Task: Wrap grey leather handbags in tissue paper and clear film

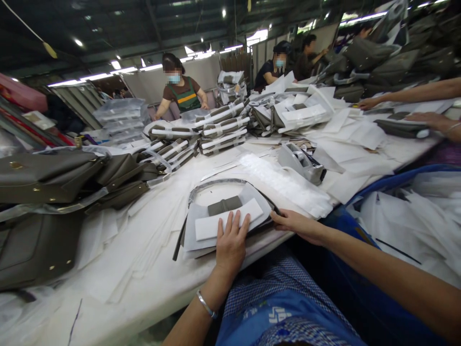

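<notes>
In front of me at the table's edge lies a handbag (224, 205), dark olive and mostly covered by a light foam sheet (264, 198). Its handle (216, 182) is wrapped in clear film and arches toward the far side. My left hand (232, 240) presses on a white foam strip (207, 228) across the bag, fingers spread out. At the bag's right side, my right hand (297, 225) pinches the end of a dark strap (275, 209). Another dark strap end (176, 245) hangs at the left. The bag's underside is hidden.
Dark bags (50, 178) are piled at left, wrapped bags (223, 129) stacked beyond. A grey tape dispenser (300, 161) stands near white foam sheets (281, 185). A blue-rimmed bin (403, 175) holds white scraps at right. A co-worker's arms (414, 93) reach in; others work behind.
</notes>
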The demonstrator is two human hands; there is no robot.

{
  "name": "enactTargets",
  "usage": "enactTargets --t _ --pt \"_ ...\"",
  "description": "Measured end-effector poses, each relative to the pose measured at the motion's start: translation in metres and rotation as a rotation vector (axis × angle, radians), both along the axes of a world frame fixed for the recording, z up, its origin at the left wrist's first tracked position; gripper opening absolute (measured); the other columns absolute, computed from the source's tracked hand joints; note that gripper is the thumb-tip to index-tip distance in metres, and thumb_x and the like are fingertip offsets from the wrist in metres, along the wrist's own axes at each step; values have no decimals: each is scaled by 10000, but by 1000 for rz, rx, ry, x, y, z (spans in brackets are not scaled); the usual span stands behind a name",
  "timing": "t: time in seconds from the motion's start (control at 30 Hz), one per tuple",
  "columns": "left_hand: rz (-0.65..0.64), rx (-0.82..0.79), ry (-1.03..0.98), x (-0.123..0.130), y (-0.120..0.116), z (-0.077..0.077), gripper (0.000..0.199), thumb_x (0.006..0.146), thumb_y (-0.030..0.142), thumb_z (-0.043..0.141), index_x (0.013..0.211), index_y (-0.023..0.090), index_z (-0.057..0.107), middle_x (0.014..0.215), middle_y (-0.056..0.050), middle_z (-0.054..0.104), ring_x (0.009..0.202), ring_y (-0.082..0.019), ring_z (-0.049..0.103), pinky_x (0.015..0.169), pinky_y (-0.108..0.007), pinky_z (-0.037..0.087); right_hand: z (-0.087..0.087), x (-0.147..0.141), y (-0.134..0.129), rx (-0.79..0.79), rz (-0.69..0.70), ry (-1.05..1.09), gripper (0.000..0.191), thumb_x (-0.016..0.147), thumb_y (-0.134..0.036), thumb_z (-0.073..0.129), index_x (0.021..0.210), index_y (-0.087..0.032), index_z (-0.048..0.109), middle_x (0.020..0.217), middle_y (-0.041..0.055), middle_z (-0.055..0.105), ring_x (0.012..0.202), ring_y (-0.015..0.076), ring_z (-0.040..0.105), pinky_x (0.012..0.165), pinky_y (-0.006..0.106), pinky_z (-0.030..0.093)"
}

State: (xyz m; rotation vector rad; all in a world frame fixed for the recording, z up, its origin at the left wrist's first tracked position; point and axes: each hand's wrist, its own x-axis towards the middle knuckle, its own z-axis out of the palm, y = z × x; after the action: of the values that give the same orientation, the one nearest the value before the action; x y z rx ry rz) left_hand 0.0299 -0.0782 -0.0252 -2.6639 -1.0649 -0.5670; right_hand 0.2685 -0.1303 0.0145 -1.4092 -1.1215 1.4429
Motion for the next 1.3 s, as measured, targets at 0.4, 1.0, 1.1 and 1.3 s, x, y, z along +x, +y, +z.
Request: enactTargets --t 0.4,1.0,1.1,1.3 --pt "-19 58 -49 -7 3 -1 720 909 421 611 1533 262 289 1592 -108 296 1465 -332 274 1180 -564 261 20 -29 17 -51 -295 163 494 640 -457 866 994 -159 691 1071 97 726 1051 252 663 928 352 557" --pt "-49 205 -103 -14 15 2 616 966 205 517 1535 239 283 1547 -77 394 1435 -298 348 1185 -482 308 -38 96 45 652 3 -1317 279 882 -216 602 1142 -217 703 1400 122 578 1369 362 436 1114 616 299" --pt "-31 192 -112 -15 16 7 650 953 178 515 1545 238 253 1549 -77 390 1438 -297 343 1165 -483 348 -43 101 57 649 34 -1313 171 898 -251 595 962 -253 753 1233 67 697 1313 322 507 1107 574 321" --pt "14 136 -137 -16 20 15 706 927 137 533 1552 248 224 1559 -66 373 1442 -297 337 1140 -504 377 -39 105 70 643 36 -1258 177 891 -264 602 1005 -243 736 1307 67 656 1316 295 507 1131 561 280"
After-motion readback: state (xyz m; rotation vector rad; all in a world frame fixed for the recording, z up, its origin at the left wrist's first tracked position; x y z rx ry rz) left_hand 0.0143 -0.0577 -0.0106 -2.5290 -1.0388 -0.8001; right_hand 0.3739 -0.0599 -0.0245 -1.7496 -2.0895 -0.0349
